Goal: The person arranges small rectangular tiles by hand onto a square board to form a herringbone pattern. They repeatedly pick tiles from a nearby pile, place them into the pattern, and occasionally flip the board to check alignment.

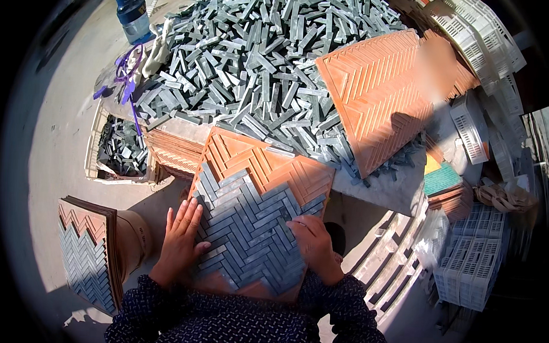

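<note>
An orange herringbone mould tray [299, 172] lies in front of me, its lower end against my body. Narrow grey stone strips [254, 226] fill most of its slots in a zigzag; the slots along the far edge are bare. My left hand [183, 234] rests at the tray's left edge, fingers stretched out and apart over the strips there. On the right side, my right hand [316, 245] presses curled fingers to the strips. Whatever is under its fingertips, if anything, is hidden.
A large heap of loose grey strips [267, 55] covers the table beyond. Another orange mould [376, 96] lies over its right side, partly blurred. Filled moulds [87, 255] stand at left, below a crate of strips [93, 154]. White crates [470, 260] and a wooden pallet [390, 253] are right.
</note>
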Demonstrator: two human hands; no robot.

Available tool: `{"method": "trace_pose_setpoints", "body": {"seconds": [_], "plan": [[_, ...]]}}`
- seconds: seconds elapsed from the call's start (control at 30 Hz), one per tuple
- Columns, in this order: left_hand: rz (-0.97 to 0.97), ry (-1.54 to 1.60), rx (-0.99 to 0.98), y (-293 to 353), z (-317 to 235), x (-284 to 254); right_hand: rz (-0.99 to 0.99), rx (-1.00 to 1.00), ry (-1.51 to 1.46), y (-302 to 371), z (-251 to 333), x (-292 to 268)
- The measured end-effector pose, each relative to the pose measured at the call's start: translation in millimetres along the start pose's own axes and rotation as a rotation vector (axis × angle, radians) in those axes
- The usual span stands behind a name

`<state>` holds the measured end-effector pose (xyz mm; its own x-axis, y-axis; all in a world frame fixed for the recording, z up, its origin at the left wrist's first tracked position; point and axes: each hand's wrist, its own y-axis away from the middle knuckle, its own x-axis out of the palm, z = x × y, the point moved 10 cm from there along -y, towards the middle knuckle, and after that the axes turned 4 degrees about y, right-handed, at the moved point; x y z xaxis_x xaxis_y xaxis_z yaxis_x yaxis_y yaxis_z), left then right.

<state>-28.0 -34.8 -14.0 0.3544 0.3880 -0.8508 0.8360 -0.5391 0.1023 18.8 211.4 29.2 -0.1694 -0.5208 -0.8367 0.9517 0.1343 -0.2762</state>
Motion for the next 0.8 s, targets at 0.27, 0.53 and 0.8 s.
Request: {"method": "trace_pose_setpoints", "body": {"seconds": [0.27, 0.53, 0.8], "plan": [[0.005, 0.053, -0.015, -2.0, 5.3, 10.2, 0.153, -0.061, -0.072, -25.5, 3.2, 21.2], [-0.032, 0.040, 0.002, -1.6, 7.0, 10.1, 0.242, -0.045, -0.060, -34.1, 0.9, 31.4], [-0.045, 0.048, 0.010, -2.4, 4.8, 6.0, 0.250, -0.011, -0.119, -40.5, 8.9, 16.4]]}}
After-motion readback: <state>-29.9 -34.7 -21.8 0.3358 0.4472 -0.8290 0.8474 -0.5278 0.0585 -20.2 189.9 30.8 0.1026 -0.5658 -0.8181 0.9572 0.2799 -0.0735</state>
